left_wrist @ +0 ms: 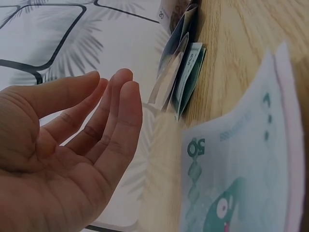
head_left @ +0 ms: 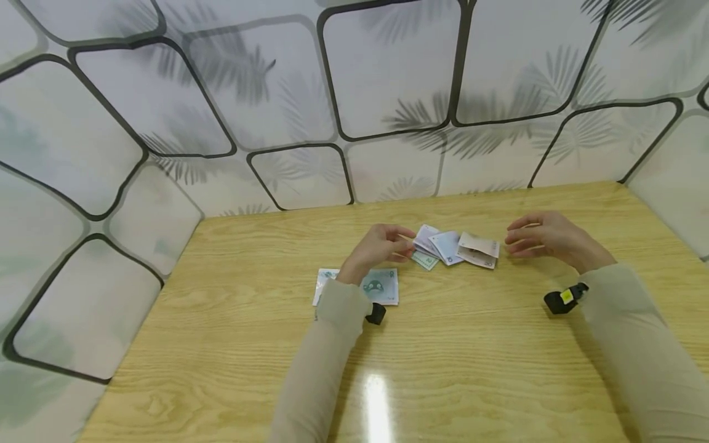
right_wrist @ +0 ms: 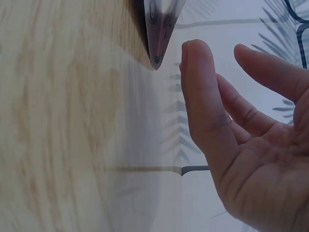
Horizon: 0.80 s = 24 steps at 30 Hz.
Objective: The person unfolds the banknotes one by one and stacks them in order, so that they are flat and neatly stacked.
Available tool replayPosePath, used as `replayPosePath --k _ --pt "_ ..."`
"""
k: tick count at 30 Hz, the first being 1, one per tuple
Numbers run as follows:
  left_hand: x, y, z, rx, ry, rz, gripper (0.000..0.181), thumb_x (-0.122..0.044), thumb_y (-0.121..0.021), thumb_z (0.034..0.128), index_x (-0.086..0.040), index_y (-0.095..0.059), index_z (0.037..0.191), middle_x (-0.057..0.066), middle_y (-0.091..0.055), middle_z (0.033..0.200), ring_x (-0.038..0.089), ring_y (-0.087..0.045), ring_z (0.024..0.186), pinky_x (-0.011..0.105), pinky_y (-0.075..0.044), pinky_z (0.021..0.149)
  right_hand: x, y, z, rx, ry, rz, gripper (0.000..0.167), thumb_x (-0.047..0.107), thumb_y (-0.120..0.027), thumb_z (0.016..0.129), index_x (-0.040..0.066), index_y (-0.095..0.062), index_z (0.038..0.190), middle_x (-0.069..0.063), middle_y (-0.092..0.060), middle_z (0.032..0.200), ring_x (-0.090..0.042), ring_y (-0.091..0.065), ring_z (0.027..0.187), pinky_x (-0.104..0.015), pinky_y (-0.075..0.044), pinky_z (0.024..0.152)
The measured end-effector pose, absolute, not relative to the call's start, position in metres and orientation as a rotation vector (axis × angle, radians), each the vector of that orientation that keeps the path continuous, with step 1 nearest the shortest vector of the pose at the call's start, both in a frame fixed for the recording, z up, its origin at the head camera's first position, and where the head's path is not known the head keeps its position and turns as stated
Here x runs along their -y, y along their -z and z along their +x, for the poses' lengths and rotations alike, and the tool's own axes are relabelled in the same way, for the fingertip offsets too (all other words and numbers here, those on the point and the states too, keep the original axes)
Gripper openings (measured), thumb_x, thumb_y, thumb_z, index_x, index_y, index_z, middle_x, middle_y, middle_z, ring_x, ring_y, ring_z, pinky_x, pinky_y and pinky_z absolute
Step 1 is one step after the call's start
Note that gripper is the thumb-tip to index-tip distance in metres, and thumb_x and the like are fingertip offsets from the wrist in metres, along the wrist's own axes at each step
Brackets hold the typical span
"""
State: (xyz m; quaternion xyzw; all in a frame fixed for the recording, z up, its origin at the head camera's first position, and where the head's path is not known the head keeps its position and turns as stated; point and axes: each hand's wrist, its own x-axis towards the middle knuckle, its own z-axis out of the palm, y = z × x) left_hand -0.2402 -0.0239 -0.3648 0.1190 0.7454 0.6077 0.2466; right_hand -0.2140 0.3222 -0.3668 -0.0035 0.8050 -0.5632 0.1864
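Observation:
Several play-looking banknotes lie in an overlapping row on the table. From left to right they are a folded pale purple note (head_left: 425, 237), a bluish note (head_left: 448, 247) and a brownish folded 20 note (head_left: 479, 248). A green note (head_left: 425, 261) sticks out beneath the purple one. My left hand (head_left: 382, 245) hovers at the row's left end, holding nothing, its fingers bent loosely. Under that wrist lies a larger teal 50 note (left_wrist: 207, 179), partly hidden by the sleeve in the head view. Off the row's right end, my right hand (head_left: 545, 237) is empty, fingers loosely curved.
The wood-grain table (head_left: 443, 351) meets a patterned wall covering (head_left: 393, 74) at the back and at both sides. Black wrist cameras are strapped to both sleeves. Light reflects off the table near its front.

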Motion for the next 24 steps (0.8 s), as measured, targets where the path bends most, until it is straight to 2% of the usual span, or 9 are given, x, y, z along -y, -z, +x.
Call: replayPosePath --k 9,14,19,24 --pt "0.015 0.365 -0.246 -2.047 -1.639 0.355 0.029 0.002 -0.057 0.1016 0.009 -0.061 0.129 0.027 -0.067 0.112 0.018 -0.066 0.085 0.037 -0.060 0.087 -0.321 0.367 -0.214 -2.263 1.590 0.010 0.052 0.018 -0.055 0.107 -0.018 -0.036 0.141 -0.007 -0.070 0.105 -0.014 -0.071 0.089 -0.035 -0.061 0.084" --pt "0.008 0.363 -0.248 -2.033 -1.657 0.327 0.028 0.003 -0.059 0.1003 0.010 -0.062 0.127 0.023 -0.068 0.107 0.024 -0.068 0.087 0.037 -0.060 0.086 -0.323 0.366 -0.215 -2.270 1.573 0.011 0.051 0.016 -0.054 0.107 -0.018 -0.036 0.141 -0.007 -0.069 0.105 -0.013 -0.070 0.088 -0.035 -0.061 0.084" --pt "0.003 0.360 -0.251 -2.042 -1.640 0.326 0.029 0.004 -0.060 0.0999 0.010 -0.062 0.128 0.020 -0.068 0.104 0.021 -0.066 0.084 0.035 -0.060 0.086 -0.326 0.368 -0.215 -2.263 1.563 0.024 0.051 0.016 -0.053 0.107 -0.018 -0.035 0.141 -0.008 -0.069 0.106 -0.014 -0.070 0.089 -0.035 -0.061 0.084" --pt "-0.002 0.357 -0.256 -2.051 -1.632 0.321 0.031 0.004 -0.059 0.1003 0.010 -0.060 0.131 0.021 -0.068 0.107 0.026 -0.068 0.091 0.040 -0.058 0.091 -0.326 0.369 -0.215 -2.254 1.565 0.027 0.054 0.018 -0.054 0.107 -0.018 -0.034 0.143 -0.008 -0.069 0.106 -0.014 -0.070 0.090 -0.035 -0.061 0.084"
